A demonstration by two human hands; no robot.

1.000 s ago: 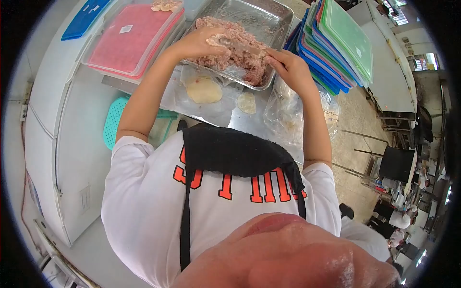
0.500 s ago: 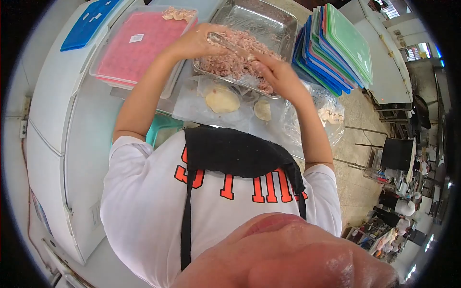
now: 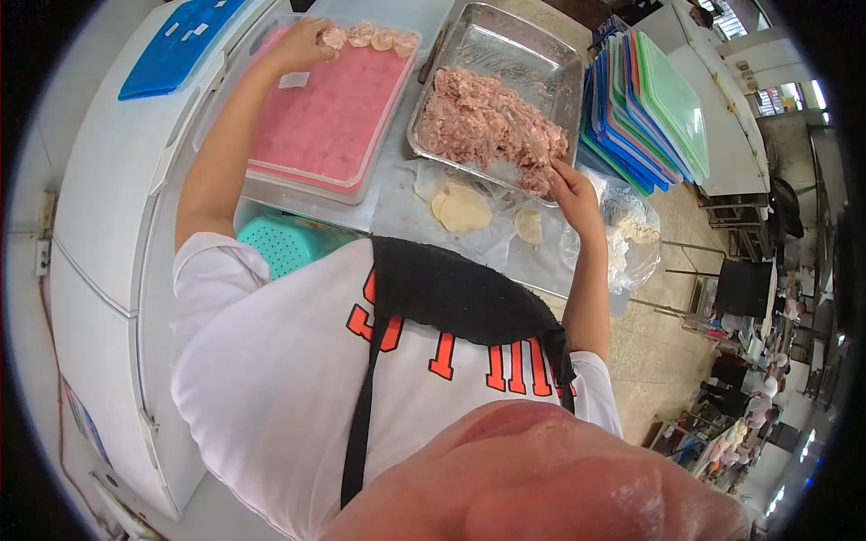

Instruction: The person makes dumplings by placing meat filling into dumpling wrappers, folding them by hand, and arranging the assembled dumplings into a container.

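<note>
Left hand (image 3: 302, 43) had swung off the meat over to the pink tray (image 3: 329, 126), fingers closed on a dumpling (image 3: 332, 38) at the tray's far edge beside three others; right hand (image 3: 570, 185) had dropped to the near corner of the metal pan (image 3: 541, 54) of minced meat (image 3: 483, 117), fingers together, though whether they held anything I couldn't tell; wrappers (image 3: 465, 209) lay on the desk just below.

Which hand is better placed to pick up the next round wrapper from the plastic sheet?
Right, probably. The right hand rests at the near edge of the metal tray, beside the wrappers. The left hand is stretched away to the dumplings at the pink tray's far edge.
</note>
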